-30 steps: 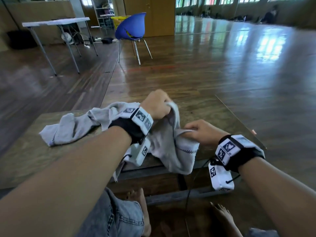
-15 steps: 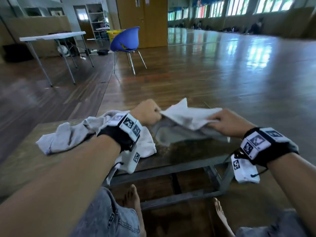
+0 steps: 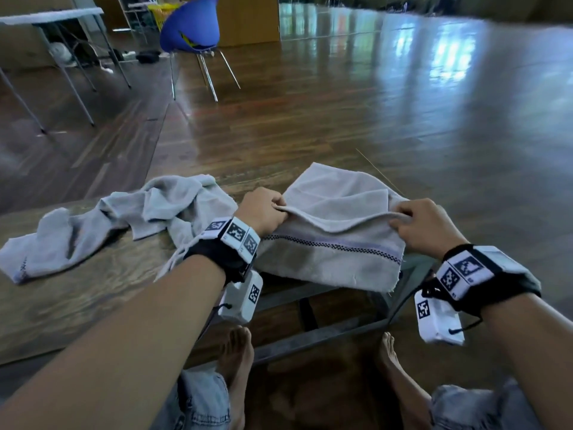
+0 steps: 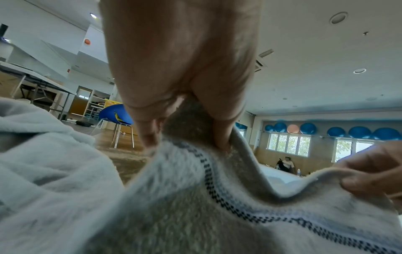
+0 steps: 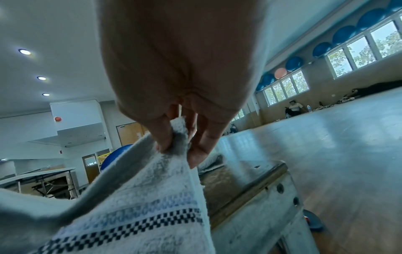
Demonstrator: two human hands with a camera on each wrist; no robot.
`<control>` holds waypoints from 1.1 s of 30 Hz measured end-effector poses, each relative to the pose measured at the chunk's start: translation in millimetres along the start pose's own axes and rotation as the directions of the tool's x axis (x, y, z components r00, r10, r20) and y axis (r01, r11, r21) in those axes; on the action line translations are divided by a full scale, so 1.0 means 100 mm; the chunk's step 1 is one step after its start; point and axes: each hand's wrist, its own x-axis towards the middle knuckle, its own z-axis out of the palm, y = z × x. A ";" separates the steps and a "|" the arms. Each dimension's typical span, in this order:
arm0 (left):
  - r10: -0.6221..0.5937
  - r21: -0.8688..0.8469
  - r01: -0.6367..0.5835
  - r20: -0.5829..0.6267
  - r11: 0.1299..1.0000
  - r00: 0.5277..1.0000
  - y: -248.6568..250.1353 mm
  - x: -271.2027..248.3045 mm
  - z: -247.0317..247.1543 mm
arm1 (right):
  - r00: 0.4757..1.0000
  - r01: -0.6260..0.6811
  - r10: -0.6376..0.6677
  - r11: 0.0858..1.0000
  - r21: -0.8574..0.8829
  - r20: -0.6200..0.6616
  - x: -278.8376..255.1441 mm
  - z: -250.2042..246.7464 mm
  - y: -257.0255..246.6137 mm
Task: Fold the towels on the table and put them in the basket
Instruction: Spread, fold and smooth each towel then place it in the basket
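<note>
The low wooden table [image 3: 77, 293] sits right in front of my knees, and over its near edge at about five o'clock hangs the striped towel [image 3: 328, 259], my left hand [image 3: 263, 212] and right hand [image 3: 424, 225] each pinching one end of its upper fold. At ten o'clock a second towel [image 3: 124, 218] lies crumpled on the tabletop, just beside the first. Far off at eleven o'clock stands a blue chair [image 3: 190, 26] on the shiny wood floor [image 3: 372, 119].

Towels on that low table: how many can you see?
2. One striped towel is held up at the table's right end, pinched by the left hand and right hand. A crumpled towel lies left of it. More could hide underneath.
</note>
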 end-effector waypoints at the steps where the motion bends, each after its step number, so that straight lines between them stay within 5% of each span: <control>1: 0.007 0.003 -0.007 0.014 1.000 1.000 -0.03 0.03 0.06 | 1.000 -0.006 0.006 1.000 -0.001 0.013 0.03 0.04 -0.01; 5: 0.086 0.043 -0.096 0.199 0.994 0.976 -0.18 0.13 0.28 | 0.994 0.078 -0.073 0.995 -0.062 0.082 0.17 0.19 -0.04; 10: 0.019 0.197 -0.094 0.353 0.976 0.935 -0.07 0.30 0.25 | 0.971 0.140 -0.114 0.984 -0.114 0.212 0.25 0.32 -0.14; 13: -0.011 0.154 -0.078 0.505 0.985 0.863 0.03 0.35 0.17 | 0.929 0.231 -0.201 0.971 -0.062 0.311 0.32 0.45 -0.27; 19: 0.050 0.055 -0.073 0.330 0.996 0.943 -0.05 0.47 0.12 | 0.943 0.308 -0.303 0.951 -0.018 0.138 0.57 0.50 -0.42; 22: 0.115 0.056 -0.157 0.456 0.986 0.883 -0.11 0.40 0.25 | 0.932 0.228 -0.189 0.969 -0.092 0.311 0.57 0.62 -0.42; 25: 0.101 0.094 -0.160 0.454 0.983 0.885 -0.12 0.43 0.24 | 0.914 0.254 -0.204 0.962 -0.102 0.351 0.59 0.64 -0.51; 28: -0.006 0.098 -0.061 0.566 0.993 0.825 -0.07 0.45 0.13 | 0.809 0.295 -0.206 0.952 -0.078 0.550 0.67 0.44 -0.68; 31: -0.137 0.166 0.024 0.711 0.986 0.690 0.00 0.39 -0.02 | 0.576 0.222 -0.138 0.975 0.008 0.806 0.78 0.19 -0.81; 32: -0.137 0.153 0.037 0.716 0.988 0.684 -0.01 0.40 -0.09 | 0.524 0.195 -0.125 0.980 0.024 0.843 0.83 0.14 -0.84; 33: -0.103 0.116 0.033 0.673 0.993 0.732 -0.01 0.42 -0.17 | 0.534 0.220 -0.142 0.975 0.025 0.833 0.91 0.10 -0.86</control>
